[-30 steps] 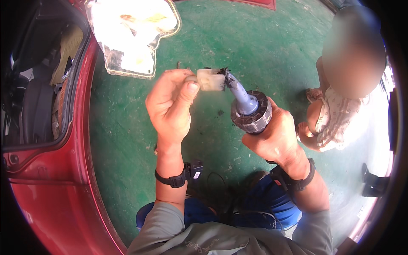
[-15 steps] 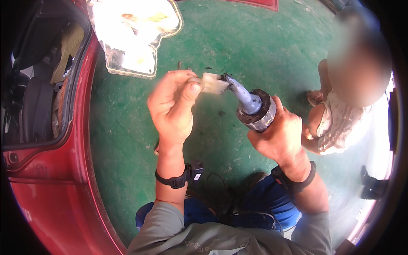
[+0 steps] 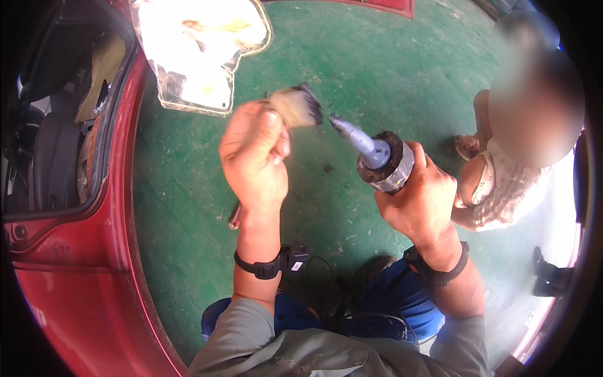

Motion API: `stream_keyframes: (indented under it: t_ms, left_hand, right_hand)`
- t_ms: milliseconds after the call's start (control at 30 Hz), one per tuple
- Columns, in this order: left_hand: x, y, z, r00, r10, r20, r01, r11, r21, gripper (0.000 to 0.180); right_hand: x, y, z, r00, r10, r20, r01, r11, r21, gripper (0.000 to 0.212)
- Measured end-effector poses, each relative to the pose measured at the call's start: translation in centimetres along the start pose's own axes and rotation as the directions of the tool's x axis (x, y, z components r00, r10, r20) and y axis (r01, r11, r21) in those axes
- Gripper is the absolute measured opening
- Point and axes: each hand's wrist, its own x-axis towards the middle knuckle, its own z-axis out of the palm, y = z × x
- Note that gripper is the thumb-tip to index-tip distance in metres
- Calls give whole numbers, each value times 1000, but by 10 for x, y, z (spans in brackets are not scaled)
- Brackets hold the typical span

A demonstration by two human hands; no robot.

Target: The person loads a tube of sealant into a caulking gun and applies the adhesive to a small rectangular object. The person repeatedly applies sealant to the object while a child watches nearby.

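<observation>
My left hand (image 3: 254, 151) pinches a pale, flat spreader (image 3: 290, 108) between thumb and fingers. Black paste covers the spreader's far end, which is blurred by motion. To its right, my right hand (image 3: 419, 198) is wrapped round the front collar of a caulking gun (image 3: 394, 164). A tapered blue-grey nozzle (image 3: 359, 138) sticks out of the collar, pointing up and left. Black paste clings to the nozzle's tip and smears its side. A small gap separates the tip from the spreader. Most of the gun behind the collar is hidden by my hand and arm.
A red car body (image 3: 81, 283) with an open window frame stands along the left. At the upper left is a glaring, washed-out panel (image 3: 226, 63) with a clear rim. Someone crouches at the right in a light patterned garment (image 3: 509, 188). A red-handled object (image 3: 235, 217) lies on the green floor (image 3: 352, 56).
The spreader has come away from the nozzle tip, tilting up and left, and its black end now shows. My right hand has shifted slightly right and down with the caulking gun.
</observation>
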Motion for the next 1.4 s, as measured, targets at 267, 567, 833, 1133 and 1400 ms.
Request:
stream_keyframes:
  t_ms: [267, 567, 833, 1133, 1400]
  left_hand:
    - [5, -14, -15, 972, -84, 221, 129, 971, -199, 22]
    - [8, -37, -26, 871, -226, 435, 432, 773, -464, 25]
    - [8, -40, -23, 860, -250, 444, 477, 702, -529, 22]
    - [8, -32, -23, 880, -244, 408, 421, 800, -428, 25]
    - [9, -23, -22, 914, -194, 357, 308, 903, -298, 26]
  right_hand:
    - [5, -2, -7, 998, 18, 54, -35, 948, 317, 47]
    - [10, -5, -15, 873, -88, 481, -263, 745, 613, 60]
    - [11, 3, -8, 838, -176, 516, -271, 687, 674, 59]
    - [12, -7, -16, 824, -116, 555, -299, 743, 599, 61]
    - [6, -13, -17, 906, -14, 424, -202, 864, 461, 54]
